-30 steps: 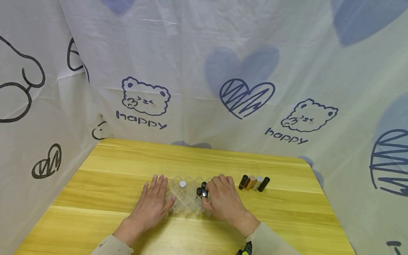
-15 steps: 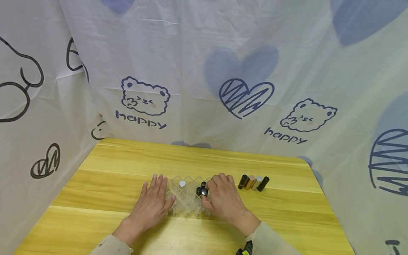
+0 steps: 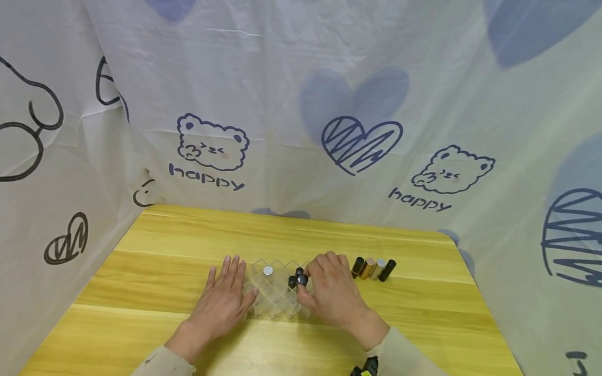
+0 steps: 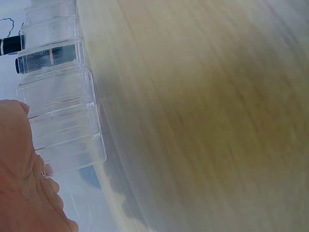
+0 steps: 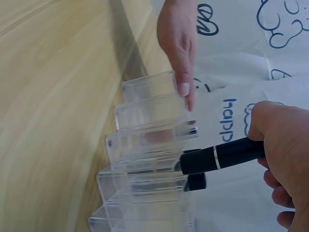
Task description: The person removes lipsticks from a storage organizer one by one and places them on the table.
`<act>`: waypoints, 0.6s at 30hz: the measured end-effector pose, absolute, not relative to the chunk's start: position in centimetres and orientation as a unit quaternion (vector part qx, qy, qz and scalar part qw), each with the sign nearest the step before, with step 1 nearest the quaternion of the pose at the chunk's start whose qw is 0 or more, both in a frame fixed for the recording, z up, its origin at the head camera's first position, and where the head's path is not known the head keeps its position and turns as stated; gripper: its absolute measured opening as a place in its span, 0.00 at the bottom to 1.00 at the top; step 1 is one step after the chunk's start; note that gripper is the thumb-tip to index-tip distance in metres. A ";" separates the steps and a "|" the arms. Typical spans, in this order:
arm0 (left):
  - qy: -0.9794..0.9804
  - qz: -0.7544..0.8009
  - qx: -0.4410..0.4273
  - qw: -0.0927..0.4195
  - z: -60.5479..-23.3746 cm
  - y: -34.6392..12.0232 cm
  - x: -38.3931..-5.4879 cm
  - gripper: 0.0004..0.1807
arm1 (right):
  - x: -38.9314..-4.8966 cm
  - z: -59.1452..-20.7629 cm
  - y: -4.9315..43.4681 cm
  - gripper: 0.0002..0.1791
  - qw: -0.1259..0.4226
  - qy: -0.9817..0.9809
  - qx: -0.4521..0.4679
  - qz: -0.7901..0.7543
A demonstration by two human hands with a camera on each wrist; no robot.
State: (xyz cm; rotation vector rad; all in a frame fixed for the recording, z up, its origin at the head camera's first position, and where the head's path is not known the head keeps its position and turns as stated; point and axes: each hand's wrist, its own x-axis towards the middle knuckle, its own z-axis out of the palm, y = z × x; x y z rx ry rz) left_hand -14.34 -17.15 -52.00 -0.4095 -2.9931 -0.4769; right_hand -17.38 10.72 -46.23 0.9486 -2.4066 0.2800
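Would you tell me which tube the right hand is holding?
The black tube with a silver band: the right hand grips it, while the other tubes sit ungripped in the clear holder or on the table.

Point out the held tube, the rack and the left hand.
Held tube [image 5: 224, 155], right wrist view: middle of its barrel.
Rack [image 4: 60, 92], left wrist view: a clear wall.
Left hand [image 3: 220, 300], head view: its back.

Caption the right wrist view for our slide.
Right hand holding a black tube at a clear rack, left hand at its end.
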 end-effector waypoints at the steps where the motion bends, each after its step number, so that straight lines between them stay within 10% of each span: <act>1: -0.978 -0.157 -0.134 0.042 -52.0 -17.1 -14.3 0.42 | -17.3 -46.0 10.8 0.11 0.267 -0.891 0.351 0.107; 18: -0.977 -0.153 -0.139 0.047 -52.2 -17.1 -14.4 0.43 | -17.4 -44.2 13.4 0.13 0.295 -0.888 0.328 0.130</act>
